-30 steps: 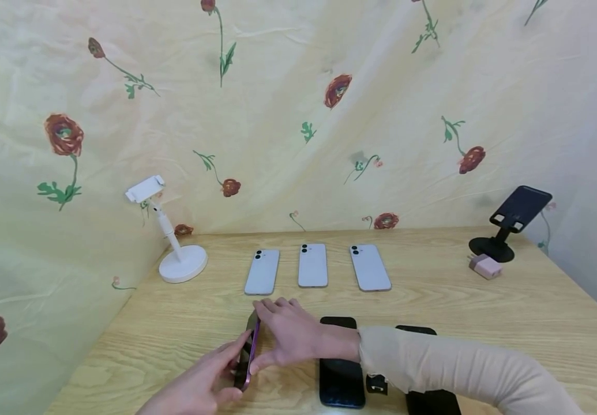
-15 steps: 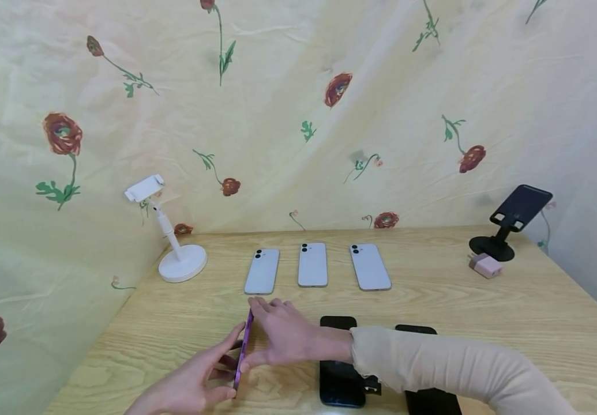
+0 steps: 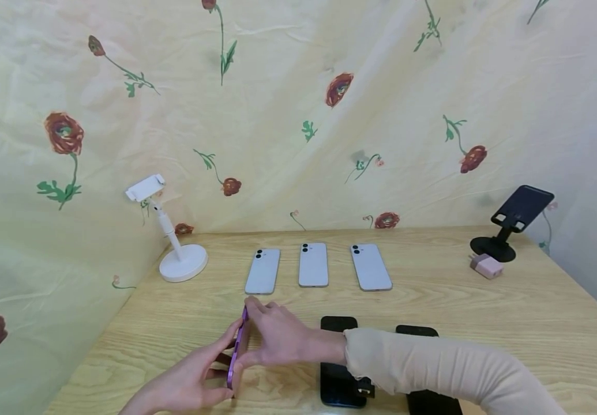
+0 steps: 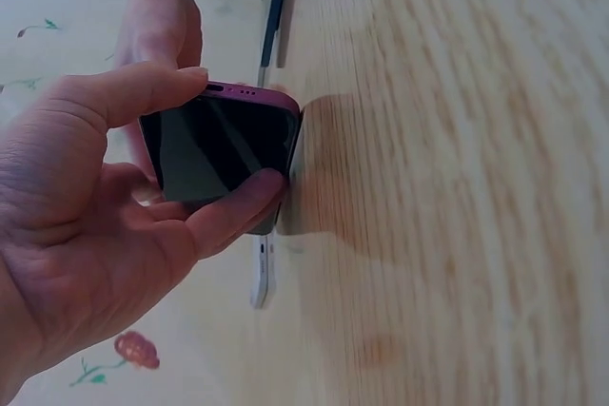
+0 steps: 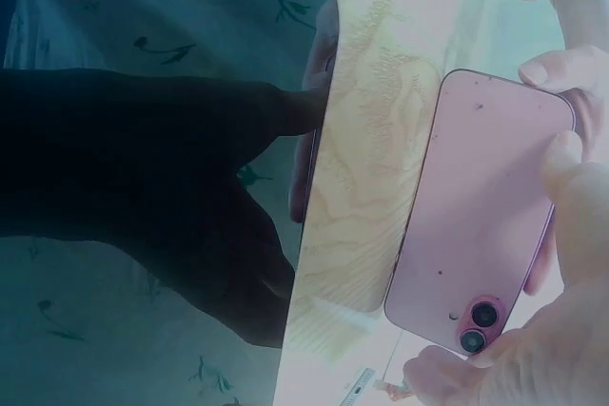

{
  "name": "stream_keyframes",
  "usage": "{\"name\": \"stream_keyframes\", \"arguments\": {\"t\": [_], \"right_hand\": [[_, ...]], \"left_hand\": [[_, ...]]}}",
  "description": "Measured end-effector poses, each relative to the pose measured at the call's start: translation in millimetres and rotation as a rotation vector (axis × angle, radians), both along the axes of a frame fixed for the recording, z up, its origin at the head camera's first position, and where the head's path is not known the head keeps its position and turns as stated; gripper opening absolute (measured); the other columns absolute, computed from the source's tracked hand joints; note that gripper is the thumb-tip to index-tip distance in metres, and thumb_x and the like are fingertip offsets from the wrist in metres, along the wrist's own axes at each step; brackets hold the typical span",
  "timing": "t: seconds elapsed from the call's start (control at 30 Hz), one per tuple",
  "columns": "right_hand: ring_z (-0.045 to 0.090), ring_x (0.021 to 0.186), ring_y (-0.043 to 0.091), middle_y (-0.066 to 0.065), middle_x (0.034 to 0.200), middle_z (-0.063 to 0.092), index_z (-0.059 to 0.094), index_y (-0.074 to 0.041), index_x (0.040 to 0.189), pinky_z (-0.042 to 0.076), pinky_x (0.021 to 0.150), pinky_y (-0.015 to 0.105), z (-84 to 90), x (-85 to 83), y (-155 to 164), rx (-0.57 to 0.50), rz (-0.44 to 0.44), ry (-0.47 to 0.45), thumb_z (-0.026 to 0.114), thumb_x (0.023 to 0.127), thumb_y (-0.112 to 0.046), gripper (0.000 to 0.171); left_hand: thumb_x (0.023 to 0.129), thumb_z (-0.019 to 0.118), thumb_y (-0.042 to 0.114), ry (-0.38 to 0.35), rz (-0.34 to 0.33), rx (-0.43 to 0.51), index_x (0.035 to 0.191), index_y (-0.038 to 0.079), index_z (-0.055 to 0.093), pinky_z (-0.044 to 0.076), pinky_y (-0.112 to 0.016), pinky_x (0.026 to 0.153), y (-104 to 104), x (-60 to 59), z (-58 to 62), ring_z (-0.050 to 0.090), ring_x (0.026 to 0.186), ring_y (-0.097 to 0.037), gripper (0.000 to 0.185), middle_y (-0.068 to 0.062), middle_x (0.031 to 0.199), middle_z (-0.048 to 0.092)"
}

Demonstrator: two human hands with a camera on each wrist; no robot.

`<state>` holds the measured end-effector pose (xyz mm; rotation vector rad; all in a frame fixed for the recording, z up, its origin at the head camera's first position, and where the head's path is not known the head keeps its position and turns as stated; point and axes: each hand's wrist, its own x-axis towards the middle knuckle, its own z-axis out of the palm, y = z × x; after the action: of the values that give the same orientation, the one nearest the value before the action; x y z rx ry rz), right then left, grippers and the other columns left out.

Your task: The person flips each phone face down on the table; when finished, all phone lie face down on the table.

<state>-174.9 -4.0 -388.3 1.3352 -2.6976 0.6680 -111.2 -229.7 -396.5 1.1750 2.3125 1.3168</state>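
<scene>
A smartphone (image 3: 236, 351) with a pink back and a purple edge stands tilted on its long side, left of the middle of the head view. My left hand (image 3: 186, 374) grips it from the left, thumb on one end and fingers by the other. On the other side my right hand (image 3: 280, 334) holds it between thumb and fingers. The left wrist view shows the black screen (image 4: 214, 159), with a left finger lying across it near the tabletop. Two lenses (image 5: 481, 325) show on the pink back in the right wrist view.
Three white phones (image 3: 313, 265) lie face down in a row at the back. Two black phones (image 3: 342, 386) lie partly under the right sleeve (image 3: 407, 360). A white phone stand (image 3: 183, 263) is back left; a black stand (image 3: 521, 207) and pink charger (image 3: 487, 266) are back right.
Both hands have shifted slightly left with the pink phone. It has turned over its long edge, so its screen no longer faces the head camera and its back begins to show.
</scene>
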Motion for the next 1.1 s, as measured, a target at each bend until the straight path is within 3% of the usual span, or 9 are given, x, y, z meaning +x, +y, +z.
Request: {"name": "stream_keyframes", "arguments": {"t": [0.17, 0.3, 0.5, 0.63, 0.8, 1.1], "right_hand": [[0.06, 0.085, 0.016, 0.005, 0.121, 0.061, 0.042, -0.007, 0.134, 0.048, 0.071, 0.023, -2.5, -1.0, -2, -0.035, 0.028, -0.039, 0.079, 0.071, -0.067, 0.094], [0.054, 0.074, 0.007, -0.001, 0.103, 0.061, 0.041, -0.009, 0.129, 0.044, 0.061, 0.019, -5.4, -1.0, -5, -0.063, 0.03, -0.107, 0.082, 0.068, -0.066, 0.093], [0.054, 0.074, 0.006, 0.006, 0.097, 0.064, 0.035, 0.003, 0.146, 0.044, 0.063, 0.02, -10.1, 0.1, -8, -0.045, 0.001, -0.156, 0.082, 0.068, -0.065, 0.114], [0.058, 0.084, 0.009, 0.012, 0.107, 0.065, 0.028, 0.007, 0.151, 0.047, 0.072, 0.021, -12.6, 1.9, -11, -0.035, -0.012, -0.13, 0.08, 0.069, -0.066, 0.122], [0.064, 0.102, 0.023, 0.017, 0.122, 0.063, 0.027, 0.007, 0.153, 0.052, 0.082, 0.029, -15.0, 5.4, -14, 0.012, -0.06, -0.087, 0.078, 0.067, -0.072, 0.128], [0.057, 0.12, 0.036, 0.023, 0.149, 0.043, 0.028, 0.008, 0.153, 0.046, 0.098, 0.043, -17.8, 8.7, -18, 0.124, -0.103, -0.028, 0.073, 0.068, -0.077, 0.129]], "left_hand": [[0.091, 0.072, 0.003, 0.005, -0.009, 0.011, 0.158, -0.003, -0.002, 0.05, -0.034, 0.094, -2, -0.7, -0.6, 0.055, 0.121, -0.024, 0.1, -0.038, 0.154, 0.021], [0.091, 0.073, 0.004, 0.022, -0.013, 0.02, 0.157, -0.005, -0.002, 0.05, -0.035, 0.094, -3, -1.4, -1.5, 0.055, 0.121, -0.025, 0.101, -0.039, 0.152, 0.022], [0.091, 0.073, 0.006, 0.016, 0.006, 0.016, 0.158, -0.003, -0.001, 0.05, -0.035, 0.094, -5, -1.5, -1.4, 0.054, 0.122, -0.031, 0.1, -0.039, 0.149, 0.028], [0.091, 0.074, 0.007, 0.027, 0.029, 0.012, 0.158, -0.003, 0.001, 0.051, -0.036, 0.093, -6, -0.5, -0.3, 0.054, 0.121, -0.036, 0.1, -0.038, 0.149, 0.031], [0.091, 0.075, 0.01, -0.004, 0.054, 0.008, 0.159, 0.001, 0.003, 0.05, -0.036, 0.093, -8, 1.2, 1.3, 0.054, 0.122, -0.032, 0.1, -0.034, 0.15, 0.032], [0.09, 0.076, 0.009, -0.009, 0.059, 0.004, 0.159, 0.0, 0.005, 0.051, -0.035, 0.092, -11, 0.9, 1.0, 0.054, 0.122, -0.026, 0.1, -0.035, 0.146, 0.036]]}}
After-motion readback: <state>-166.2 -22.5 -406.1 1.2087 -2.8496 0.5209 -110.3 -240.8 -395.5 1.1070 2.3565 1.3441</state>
